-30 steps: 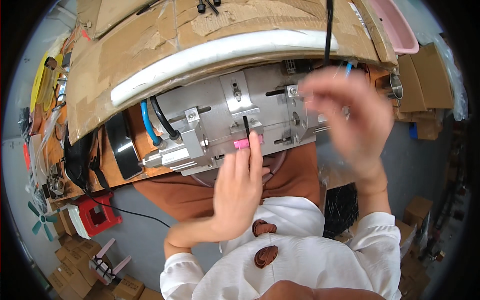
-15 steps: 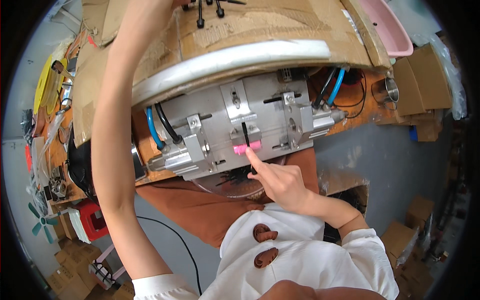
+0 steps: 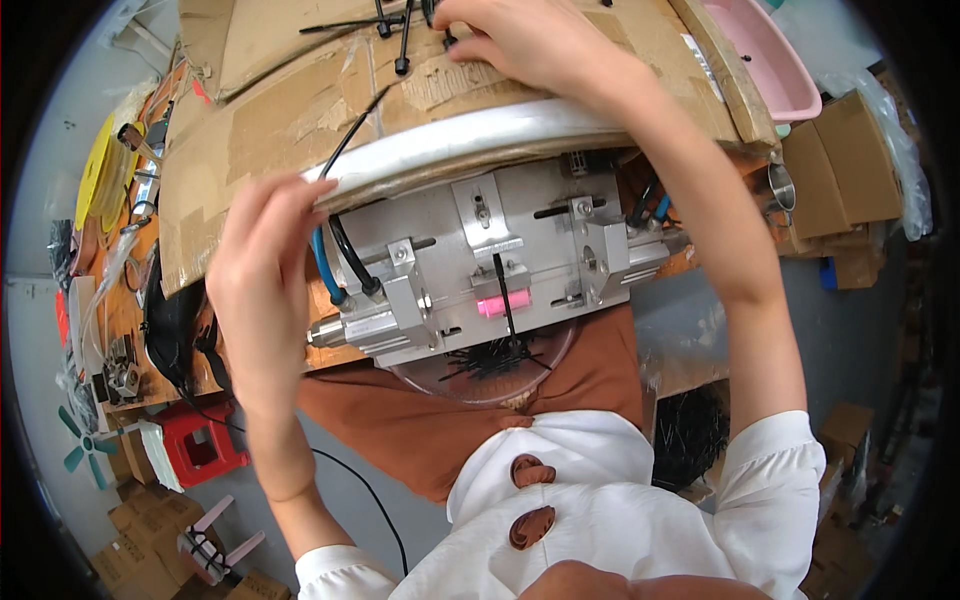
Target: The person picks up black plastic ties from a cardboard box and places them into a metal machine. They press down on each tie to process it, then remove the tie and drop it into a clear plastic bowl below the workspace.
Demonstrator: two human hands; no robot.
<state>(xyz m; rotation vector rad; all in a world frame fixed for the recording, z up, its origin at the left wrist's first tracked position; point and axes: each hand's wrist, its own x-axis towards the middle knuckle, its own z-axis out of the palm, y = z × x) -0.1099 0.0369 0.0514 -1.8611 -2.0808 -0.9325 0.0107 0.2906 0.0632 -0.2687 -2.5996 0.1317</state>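
The cardboard cover [image 3: 290, 115] bears loose black strips [image 3: 403, 45], seemingly for easy reach, and the metal fixture [image 3: 545, 240] sits at its near edge, above a clear bowl [image 3: 425, 385] of more such strips, probably placed to collect them. The right hand [image 3: 540, 45] curls by the loose strips, though I cannot tell whether its grip has one; the left hand [image 3: 262, 260] pinches a held strip [image 3: 350, 138] firmly near one end, likely leaving its length free. Over the pink block [image 3: 490, 306] runs a middle strip [image 3: 503, 280], presumably for support.
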